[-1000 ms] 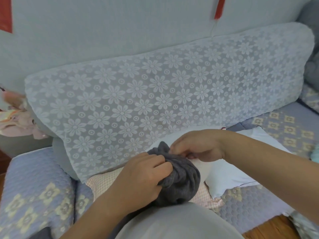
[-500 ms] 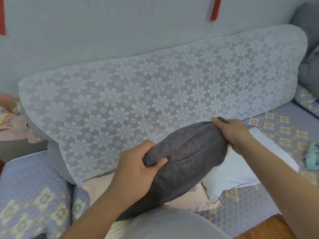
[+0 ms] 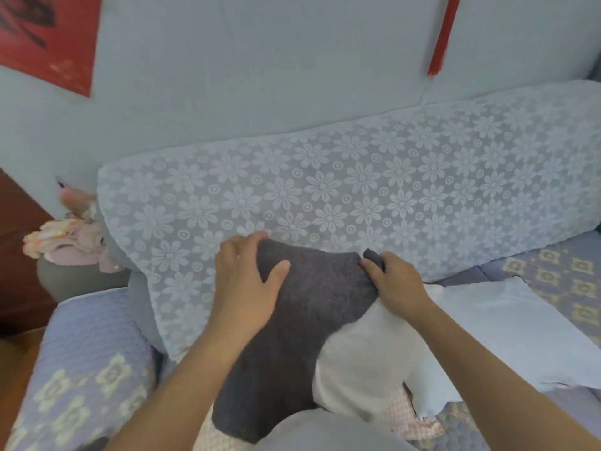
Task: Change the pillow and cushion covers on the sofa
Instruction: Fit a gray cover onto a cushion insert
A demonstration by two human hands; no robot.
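A dark grey knitted cover (image 3: 292,336) is pulled partway over a white pillow (image 3: 361,366) that stands on its end in front of me. My left hand (image 3: 247,288) grips the cover's top left corner, thumb on the front. My right hand (image 3: 390,281) pinches the cover's top right corner. The pillow's lower right part is bare white. A pale blue-white cover (image 3: 507,330) lies flat on the seat to the right, and a pink checked cloth (image 3: 409,415) lies under the pillow.
The sofa backrest wears a lace flower-patterned throw (image 3: 357,203). A quilted lilac seat cover (image 3: 84,369) spreads left and right. Pink clothes (image 3: 68,239) are heaped at the left end. A red tassel (image 3: 442,34) hangs on the wall.
The bunched grey cover was spread out and drawn over the white pillow. Both hands moved up to its top corners, and the view tilted up.
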